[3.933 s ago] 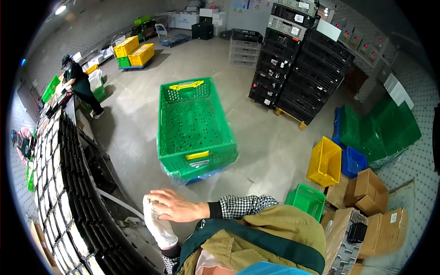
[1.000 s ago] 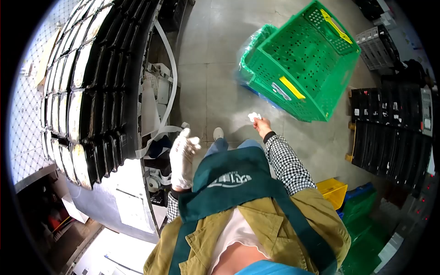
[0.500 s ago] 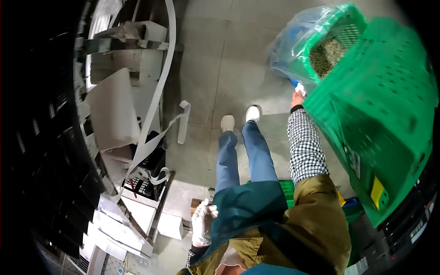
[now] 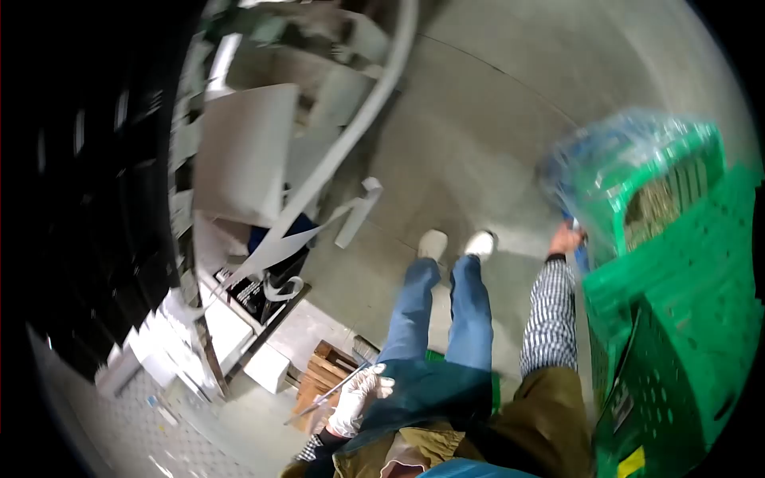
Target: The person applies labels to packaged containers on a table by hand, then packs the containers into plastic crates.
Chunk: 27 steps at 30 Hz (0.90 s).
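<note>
My right hand (image 4: 564, 239) reaches out to the right, its fingers closed on a small blue and white thing (image 4: 581, 256) that I cannot name. Beside it is a green basket (image 4: 621, 215) under a clear plastic bag (image 4: 610, 147), with dry, straw-like bits (image 4: 653, 211) inside. A large green perforated crate (image 4: 677, 319) stands just below and to the right of that basket. My left hand (image 4: 360, 400), in a white glove, is held with curled fingers by my dark green apron (image 4: 434, 390). A thin grey rod (image 4: 315, 406) runs past it; whether I hold the rod is unclear.
Left is a bench with a white panel (image 4: 243, 151) and a long white strip (image 4: 351, 155) hanging across it. A wooden crate (image 4: 319, 378) and a white box (image 4: 268, 370) stand low on the left. Grey concrete floor (image 4: 478, 119) lies ahead of my shoes.
My view has turned, so the bench, basket and crate appear shifted right, and the basket sits lower. My right hand stays beside the basket. The thin rod now shows by my left hand.
</note>
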{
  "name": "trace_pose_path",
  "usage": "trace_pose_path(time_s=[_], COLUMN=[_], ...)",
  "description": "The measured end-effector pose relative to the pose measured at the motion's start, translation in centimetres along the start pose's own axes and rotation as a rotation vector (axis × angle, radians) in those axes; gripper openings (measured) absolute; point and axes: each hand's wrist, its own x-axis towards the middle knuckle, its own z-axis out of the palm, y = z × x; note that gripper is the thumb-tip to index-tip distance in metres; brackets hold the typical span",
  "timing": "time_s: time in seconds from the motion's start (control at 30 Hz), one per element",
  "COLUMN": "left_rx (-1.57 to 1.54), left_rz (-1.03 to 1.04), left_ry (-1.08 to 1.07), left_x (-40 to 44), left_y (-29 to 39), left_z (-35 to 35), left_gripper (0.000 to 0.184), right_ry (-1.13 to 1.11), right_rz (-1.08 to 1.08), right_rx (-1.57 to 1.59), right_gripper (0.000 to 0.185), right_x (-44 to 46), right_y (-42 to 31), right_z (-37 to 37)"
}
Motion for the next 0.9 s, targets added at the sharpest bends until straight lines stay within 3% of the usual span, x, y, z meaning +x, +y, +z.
trace_pose_path(time_s=[0.03,0.07,0.13,0.23,0.27,0.37,0.43,0.47,0.5,0.57,0.7,0.77,0.83,0.9], left_rx=[0.006,0.051,0.075,0.075,0.072,0.057,0.077,0.088,0.075,0.051,0.008,0.114,0.059,0.065], left_rz=[-0.037,-0.048,0.02,0.065,0.07,0.077,0.089,0.084,0.079,0.075,0.087,0.163,0.099,0.136], left_ry=[0.02,-0.009,-0.085,-0.138,-0.143,-0.167,-0.169,-0.138,-0.14,-0.137,-0.185,-0.225,-0.153,-0.145], left_x=[-0.3,-0.5,-0.5,0.0,-0.1,-0.5,-0.2,-0.3,-0.3,-0.3,0.1,-0.5,-0.1,-0.6], left_y=[0.5,0.5,0.2,-0.8,-0.9,-1.2,-1.8,-1.7,-1.7,-1.7,-2.3,-1.3,-2.2,-1.8], left_z=[0.7,0.6,0.4,-0.6,-0.6,-0.9,-1.8,-1.6,-1.6,-1.7,-1.3,-0.5,-0.7,-0.6], left_gripper=[0.032,0.036,0.037,0.038,0.039,0.039,0.038,0.037,0.037,0.036,0.033,0.03,0.029,0.028], right_ry=[0.215,-0.046,-0.151,-0.189,-0.147,-0.475,-0.018,0.018,-0.018,0.078,0.245,0.011,-0.467,-0.498], right_rz=[-0.305,-0.094,-0.183,-0.271,-0.251,-0.288,0.033,0.318,0.355,0.107,-0.452,-0.415,-0.495,-0.225], right_rx=[-0.355,-0.134,-0.501,-0.57,-0.45,-0.52,0.011,0.194,0.258,0.287,0.045,-0.152,-0.425,-0.137], right_gripper=[0.027,0.027,0.022,0.028,0.031,0.029,0.028,0.033,0.031,0.03,0.036,0.043,0.045,0.039], right_x=[-0.6,-0.5,0.2,1.1,1.2,3.2,2.2,1.5,1.2,1.0,0.9,2.4,4.1,4.8], right_y=[0.8,-0.4,-0.9,-1.2,-1.1,0.6,0.5,-1.8,-3.2,-3.8,-2.6,0.1,-2.5,-2.4], right_z=[1.4,-0.4,-1.2,-2.2,-2.1,1.6,1.9,-0.7,-2.8,-3.3,-0.2,2.9,-1.8,-1.6])
